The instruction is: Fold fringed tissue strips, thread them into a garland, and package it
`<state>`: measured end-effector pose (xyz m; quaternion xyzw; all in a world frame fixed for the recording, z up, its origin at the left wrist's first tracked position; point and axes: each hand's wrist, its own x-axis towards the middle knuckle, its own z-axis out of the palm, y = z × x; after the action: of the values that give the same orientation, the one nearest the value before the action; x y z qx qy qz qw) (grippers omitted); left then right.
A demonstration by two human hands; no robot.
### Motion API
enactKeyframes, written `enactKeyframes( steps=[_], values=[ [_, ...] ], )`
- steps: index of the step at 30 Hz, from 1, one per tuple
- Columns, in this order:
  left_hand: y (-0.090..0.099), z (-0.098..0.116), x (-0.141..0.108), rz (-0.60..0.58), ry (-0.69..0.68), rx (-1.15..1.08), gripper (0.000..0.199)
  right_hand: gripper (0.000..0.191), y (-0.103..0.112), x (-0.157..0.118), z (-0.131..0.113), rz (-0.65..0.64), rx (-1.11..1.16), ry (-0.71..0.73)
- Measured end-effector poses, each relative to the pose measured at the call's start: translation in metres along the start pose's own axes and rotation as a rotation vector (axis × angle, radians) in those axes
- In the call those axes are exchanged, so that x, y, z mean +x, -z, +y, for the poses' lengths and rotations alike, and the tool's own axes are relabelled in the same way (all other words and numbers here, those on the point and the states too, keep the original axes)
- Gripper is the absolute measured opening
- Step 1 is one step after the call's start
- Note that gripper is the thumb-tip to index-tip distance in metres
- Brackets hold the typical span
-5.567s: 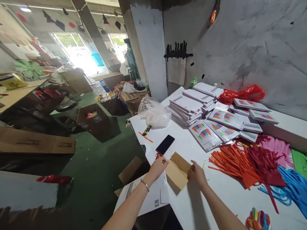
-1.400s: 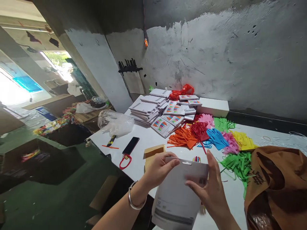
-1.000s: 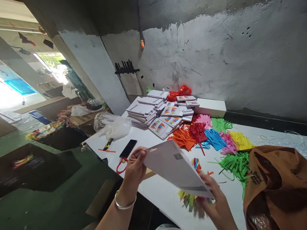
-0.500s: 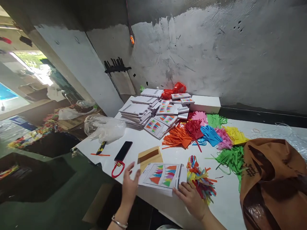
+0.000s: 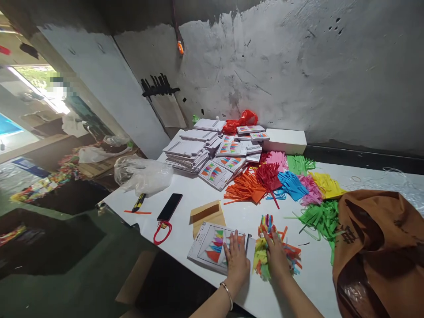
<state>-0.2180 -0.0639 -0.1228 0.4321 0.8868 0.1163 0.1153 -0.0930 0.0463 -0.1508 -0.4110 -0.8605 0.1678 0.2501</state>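
A white flat box (image 5: 212, 251) printed with colourful tassel garlands lies near the table's front edge. My left hand (image 5: 237, 258) rests on its right part, fingers spread flat on the printed face. Just right of the box is a multicoloured paper tassel bundle (image 5: 260, 255) with yellow, green, red and blue strips. My right hand (image 5: 277, 258) is over this bundle with its fingers curved onto it; the thumb is hidden. Behind the box lies an open tan cardboard box (image 5: 207, 217).
Stacks of flat white boxes (image 5: 187, 154) stand at the back. Coloured fringe bunches (image 5: 247, 187) spread to their right. A phone (image 5: 170, 206), a cutter knife (image 5: 139, 202) and a clear plastic bag (image 5: 145, 174) lie left. Brown cloth (image 5: 374, 247) covers the right side.
My left hand has moved right, from beside the printed box onto its face. My right hand has left the box's right edge for the tassel bundle, whose lower strips have shifted left.
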Motion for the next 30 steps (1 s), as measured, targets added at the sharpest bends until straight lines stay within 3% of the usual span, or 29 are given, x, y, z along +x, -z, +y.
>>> enactKeyframes(
  steps=[3, 6, 9, 13, 18, 23, 26, 28, 30],
  values=[
    [0.006, -0.008, 0.0, -0.01, -0.044, -0.133, 0.091, 0.074, 0.031, -0.018, 0.006, -0.033, 0.066, 0.064],
    [0.018, -0.015, 0.0, 0.056, -0.095, -0.348, 0.081, 0.069, 0.052, -0.043, 0.003, -0.154, 0.159, 0.331],
    [0.033, -0.018, 0.001, 0.136, -0.139, -0.585, 0.073, 0.065, 0.049, -0.063, 0.004, -0.324, 0.149, 0.569],
    [0.047, -0.013, -0.004, 0.153, -0.201, -0.721, 0.082, 0.06, 0.04, -0.066, 0.004, -0.508, -0.055, 0.588],
    [0.053, 0.007, -0.02, -0.007, -0.333, -0.743, 0.083, 0.046, 0.048, -0.051, -0.022, -0.419, -0.08, 0.582],
    [0.05, 0.024, -0.043, 0.002, -0.221, -0.808, 0.082, 0.032, 0.043, -0.055, -0.039, -0.416, -0.042, 0.637],
    [0.051, 0.03, -0.065, -0.109, -0.381, -0.785, 0.078, 0.026, 0.04, -0.061, -0.04, -0.414, -0.019, 0.637],
    [0.065, 0.026, -0.07, -0.153, -0.529, -0.721, 0.071, 0.031, 0.046, -0.063, -0.036, -0.396, -0.009, 0.605],
    [0.094, 0.01, -0.056, -0.038, -0.491, -0.633, 0.061, 0.035, 0.06, -0.066, -0.026, -0.339, 0.019, 0.632]
  ],
)
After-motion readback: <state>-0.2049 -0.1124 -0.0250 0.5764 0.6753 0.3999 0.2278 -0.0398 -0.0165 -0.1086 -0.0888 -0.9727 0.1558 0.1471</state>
